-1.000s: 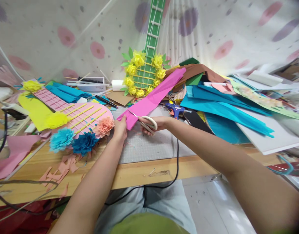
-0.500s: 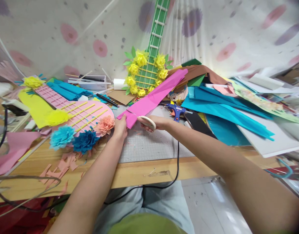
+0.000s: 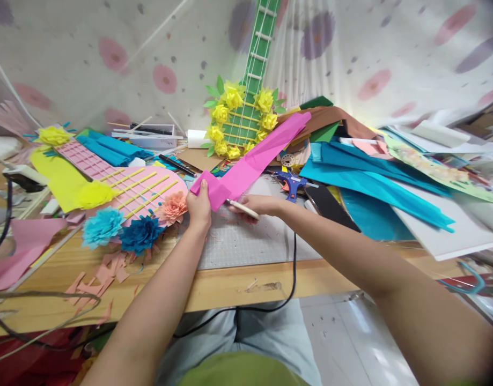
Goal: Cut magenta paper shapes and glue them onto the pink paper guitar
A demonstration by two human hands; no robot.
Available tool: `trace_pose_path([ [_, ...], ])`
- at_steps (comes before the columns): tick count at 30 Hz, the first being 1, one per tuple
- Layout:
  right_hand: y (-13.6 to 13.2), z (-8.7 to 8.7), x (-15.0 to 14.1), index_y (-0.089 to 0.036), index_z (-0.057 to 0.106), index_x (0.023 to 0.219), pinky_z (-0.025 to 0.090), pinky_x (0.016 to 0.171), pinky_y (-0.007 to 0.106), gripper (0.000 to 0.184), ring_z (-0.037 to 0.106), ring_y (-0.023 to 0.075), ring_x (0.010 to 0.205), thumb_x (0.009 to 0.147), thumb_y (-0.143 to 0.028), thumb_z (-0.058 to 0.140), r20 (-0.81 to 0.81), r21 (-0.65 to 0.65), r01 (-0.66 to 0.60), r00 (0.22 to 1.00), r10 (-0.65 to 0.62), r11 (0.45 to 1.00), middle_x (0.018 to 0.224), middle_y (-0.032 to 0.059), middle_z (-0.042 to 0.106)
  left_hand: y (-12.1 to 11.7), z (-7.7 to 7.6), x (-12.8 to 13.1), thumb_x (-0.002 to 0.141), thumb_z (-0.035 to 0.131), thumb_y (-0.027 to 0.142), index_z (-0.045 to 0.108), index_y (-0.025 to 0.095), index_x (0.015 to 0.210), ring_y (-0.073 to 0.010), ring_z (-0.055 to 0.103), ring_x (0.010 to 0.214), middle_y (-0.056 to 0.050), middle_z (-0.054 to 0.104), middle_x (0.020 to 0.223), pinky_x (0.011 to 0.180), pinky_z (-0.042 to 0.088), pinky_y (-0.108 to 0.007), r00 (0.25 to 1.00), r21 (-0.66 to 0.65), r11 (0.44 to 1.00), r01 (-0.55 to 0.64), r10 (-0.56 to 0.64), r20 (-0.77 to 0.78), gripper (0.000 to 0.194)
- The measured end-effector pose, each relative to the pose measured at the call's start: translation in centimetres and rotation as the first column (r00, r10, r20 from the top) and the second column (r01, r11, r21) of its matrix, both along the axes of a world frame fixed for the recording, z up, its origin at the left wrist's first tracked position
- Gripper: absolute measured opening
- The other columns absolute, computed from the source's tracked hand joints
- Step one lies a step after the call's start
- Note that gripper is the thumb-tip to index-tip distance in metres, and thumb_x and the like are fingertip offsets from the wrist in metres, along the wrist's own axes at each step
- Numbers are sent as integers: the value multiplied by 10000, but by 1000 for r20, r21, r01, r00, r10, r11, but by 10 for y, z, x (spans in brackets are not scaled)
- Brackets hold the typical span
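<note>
The near end of the magenta paper has swung up at an angle, and the scissors have turned edge-on. The left hand's fingers pinch that end, thumb on top; the right hand's fingers curl around the scissors, which point far-left at the paper's near edge. The paper's long axis runs far-right, past the green guitar. Bare cutting mat lies nearer the worktop's front edge.

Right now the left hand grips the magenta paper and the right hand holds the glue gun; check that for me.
The tool is wrong: in the head view, the right hand holds the white-handled scissors. The left hand does grip the magenta paper.
</note>
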State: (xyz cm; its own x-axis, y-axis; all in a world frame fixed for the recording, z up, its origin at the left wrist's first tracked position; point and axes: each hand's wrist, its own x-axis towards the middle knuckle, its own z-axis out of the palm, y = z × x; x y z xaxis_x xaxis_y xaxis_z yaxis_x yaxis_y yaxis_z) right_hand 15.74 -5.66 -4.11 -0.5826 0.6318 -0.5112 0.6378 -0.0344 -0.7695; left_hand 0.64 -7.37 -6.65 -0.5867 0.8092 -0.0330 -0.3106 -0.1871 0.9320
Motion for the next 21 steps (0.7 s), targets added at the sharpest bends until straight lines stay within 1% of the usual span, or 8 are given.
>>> trace_pose_path([
  [2,-5,-2,3,-168,551,636,403,469,216,273,557,134,523,692,-423,628,128,227,-13,992,-16,974,497,38,550,-1,2,1,727,572,285,611,149,788,-102,594,715,-5,627,722,636,462,-171,1000,49,999,24,-24,15,154],
  [5,-15,-5,4,-174,593,732,430,591,255,194,606,221,758,653,-328,678,219,481,-26,971,-92,876,642,102,612,0,2,1,719,588,284,609,156,778,-108,602,700,-7,631,721,633,472,-190,992,32,998,48,-51,112,143],
  [10,-25,12,7,-157,593,723,427,692,320,264,574,280,874,588,-347,717,382,633,-128,909,-165,764,734,141,624,3,-1,0,719,596,273,612,163,780,-112,606,684,-16,642,741,639,487,-217,973,-13,996,86,-81,217,126],
  [13,-24,24,12,-157,578,767,425,731,340,243,580,240,828,662,-364,649,314,671,-40,920,-234,741,762,107,624,0,-2,2,709,605,286,627,150,786,-110,600,691,-16,643,723,628,480,-193,985,-2,994,111,-110,134,157],
  [15,-21,26,12,-157,556,877,442,737,319,266,582,186,808,727,-376,583,83,637,165,957,-280,753,834,84,622,-3,-2,5,695,616,294,639,141,793,-105,591,684,-14,640,714,615,470,-176,990,12,991,131,-131,44,184],
  [17,-18,22,8,-152,513,983,469,719,280,327,578,145,821,756,-386,547,-202,475,386,923,-329,791,929,83,604,-6,-2,7,680,629,294,649,138,798,-99,581,664,-11,637,710,603,464,-168,986,24,986,164,-163,-17,196],
  [19,-16,13,-1,-155,472,1039,492,682,244,383,577,123,827,743,-377,568,-399,240,475,843,-360,846,965,77,586,-7,-2,9,664,643,282,656,138,793,-96,575,647,-13,639,712,592,463,-167,976,19,976,215,-214,-31,194],
  [21,-15,3,-12,-165,461,1018,502,637,225,382,584,103,752,703,-304,625,-478,58,488,779,-405,871,883,39,592,-6,-4,8,658,647,269,659,138,790,-97,574,641,-18,642,717,584,464,-170,971,-6,971,240,-240,-1,186],
])
